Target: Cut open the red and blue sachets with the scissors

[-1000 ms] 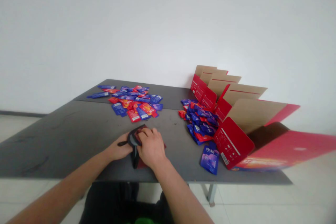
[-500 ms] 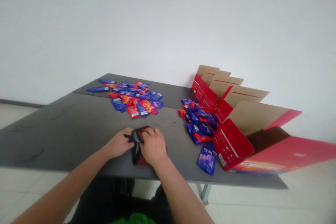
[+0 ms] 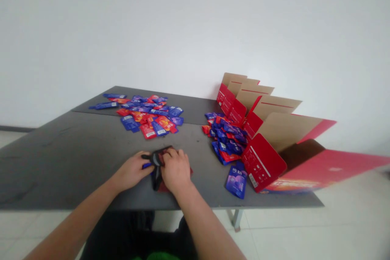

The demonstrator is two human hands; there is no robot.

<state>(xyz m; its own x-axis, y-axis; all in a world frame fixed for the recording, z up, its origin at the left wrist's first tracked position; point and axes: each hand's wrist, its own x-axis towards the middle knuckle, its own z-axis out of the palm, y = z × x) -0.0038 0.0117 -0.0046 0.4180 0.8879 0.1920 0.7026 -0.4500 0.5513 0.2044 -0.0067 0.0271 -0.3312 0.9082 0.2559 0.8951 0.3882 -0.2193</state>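
Observation:
Near the front edge of the dark grey table (image 3: 76, 158), both my hands rest on a small dark red and black pouch (image 3: 158, 170). My left hand (image 3: 132, 170) pinches its left end, where a bit of blue packet shows. My right hand (image 3: 176, 170) lies curled over the pouch and covers most of it. What is inside the pouch is hidden.
A pile of blue and red packets (image 3: 146, 114) lies at the far middle of the table. A second pile (image 3: 227, 140) sits on the right beside a row of open red cardboard boxes (image 3: 265, 130). One blue packet (image 3: 236, 179) lies near the front edge.
My hands stay on the pouch with only small finger shifts. The view has swung slightly, so everything sits a little further left.

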